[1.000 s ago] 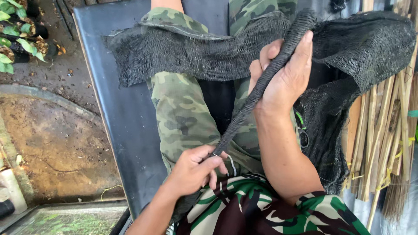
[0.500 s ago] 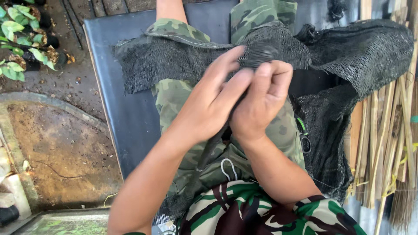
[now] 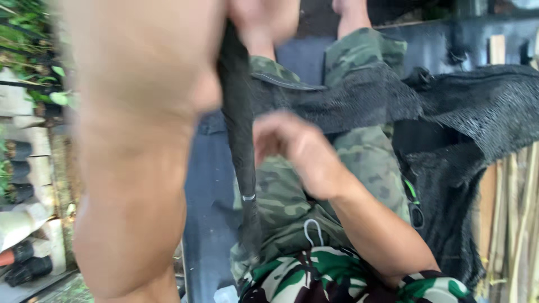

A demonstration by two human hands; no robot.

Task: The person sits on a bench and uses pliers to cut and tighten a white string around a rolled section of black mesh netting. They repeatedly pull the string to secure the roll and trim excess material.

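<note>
My left arm fills the left foreground, raised close to the camera. My left hand (image 3: 263,21) sits at the top edge, closed on a rolled black mesh strip (image 3: 240,140). The strip hangs straight down from that hand to my lap. My right hand (image 3: 297,154) is blurred at the centre, fingers loosely curled right beside the strip; whether it grips the strip is unclear. A wide sheet of black mesh netting (image 3: 466,112) lies across my camouflage trousers (image 3: 365,163) and spills down to the right.
I sit on a dark bench surface (image 3: 208,213). Bamboo sticks (image 3: 514,224) stand at the right edge. Small black plant pots (image 3: 19,191) and green leaves (image 3: 33,67) line the left side.
My left hand has risen from my lap up toward the camera, pulling the rolled strip taut and upright. My right hand has come down from the netting to the strip's middle.
</note>
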